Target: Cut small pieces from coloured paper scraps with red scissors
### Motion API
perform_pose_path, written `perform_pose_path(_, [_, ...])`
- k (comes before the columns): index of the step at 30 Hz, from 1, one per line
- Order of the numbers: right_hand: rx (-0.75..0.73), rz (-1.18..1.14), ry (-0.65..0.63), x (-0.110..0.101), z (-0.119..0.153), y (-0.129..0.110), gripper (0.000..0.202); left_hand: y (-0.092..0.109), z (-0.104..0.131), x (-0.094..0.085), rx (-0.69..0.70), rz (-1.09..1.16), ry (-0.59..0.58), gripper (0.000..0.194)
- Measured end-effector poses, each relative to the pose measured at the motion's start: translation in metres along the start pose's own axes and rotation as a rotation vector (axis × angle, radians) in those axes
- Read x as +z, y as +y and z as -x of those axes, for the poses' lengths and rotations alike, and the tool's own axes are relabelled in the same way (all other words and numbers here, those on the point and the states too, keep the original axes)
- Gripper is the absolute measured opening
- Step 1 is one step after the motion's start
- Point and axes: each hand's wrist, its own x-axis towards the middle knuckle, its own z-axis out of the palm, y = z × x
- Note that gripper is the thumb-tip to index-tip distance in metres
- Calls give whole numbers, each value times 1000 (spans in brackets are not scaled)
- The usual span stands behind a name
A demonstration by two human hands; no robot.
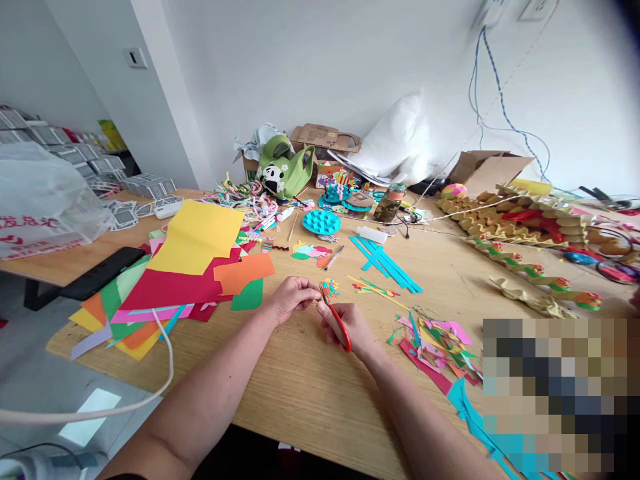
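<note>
My right hand [347,327] grips a pair of scissors with red handles [343,332], their blades pointing away from me and toward my left fingertips. Pinched together close to the blades are the fingers of my left hand [296,298]; what they hold is too small to make out. Just beyond the scissors lies a small pile of blue, yellow and orange paper bits [331,287]. Thin yellow, green and red paper strips [375,287] rest to the right of the pile. Farther back are wide blue paper strips [385,262] and a pen [335,257].
Coloured paper sheets [195,240] are stacked at left, near a black phone-like slab [103,273]. Paper scraps [440,347] lie at right, before egg cartons [515,217]. A green panda bag [283,167] stands at the back. A white cable [167,360] hangs across the left front edge.
</note>
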Motion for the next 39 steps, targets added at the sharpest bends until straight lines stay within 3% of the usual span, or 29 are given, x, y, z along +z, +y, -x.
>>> perform_pose_path(11, [4,6,12,1,0,-1,55,2,0,0,-4,23,26,22])
perform_pose_path(17, [34,-82,68,0,-1,-1,58,5,1,7,92,35,241,19])
perform_pose_path(24, [19,-150,105,2,-1,0,59,0,3,16,14,37,92,26])
perform_pose_path(39, [64,-172,115,8,-2,-1,65,-10,0,31,-41,374,207,19])
